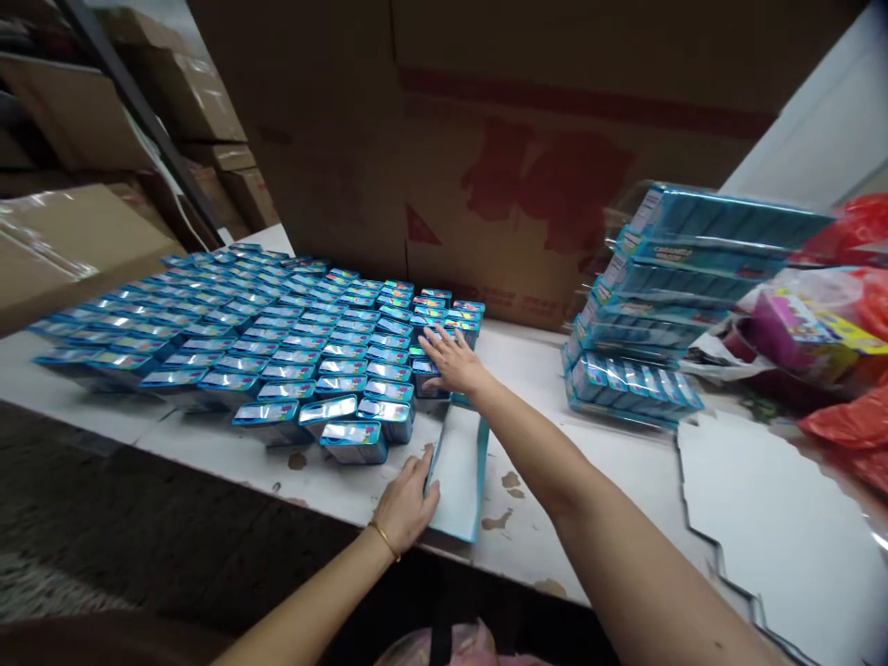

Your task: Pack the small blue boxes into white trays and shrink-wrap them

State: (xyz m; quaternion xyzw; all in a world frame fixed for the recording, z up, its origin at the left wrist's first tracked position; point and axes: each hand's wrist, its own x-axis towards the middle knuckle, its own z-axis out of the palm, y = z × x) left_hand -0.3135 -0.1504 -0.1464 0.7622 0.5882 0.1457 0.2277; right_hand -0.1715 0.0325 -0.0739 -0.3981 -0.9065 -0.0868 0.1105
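Many small blue boxes [343, 367] stand in close rows across the white table. My right hand [452, 359] lies with spread fingers over the boxes at the right end of the rows, touching their tops. Near the table's front edge, my left hand [406, 502] rests its fingers at the left side of an open tray [458, 472], white inside with blue edges. Its fingers are slightly apart, and a gold bracelet circles the wrist. The tray lies between my two hands, with its far end close below my right forearm and the boxes.
Wrapped packs of blue boxes [666, 296] are stacked at the right. Beside them lie white scallop-edged card sheets [777, 527] and red plastic bags [853, 425]. A large cardboard box [513, 166] stands behind the table; more cartons [76, 231] are at the left.
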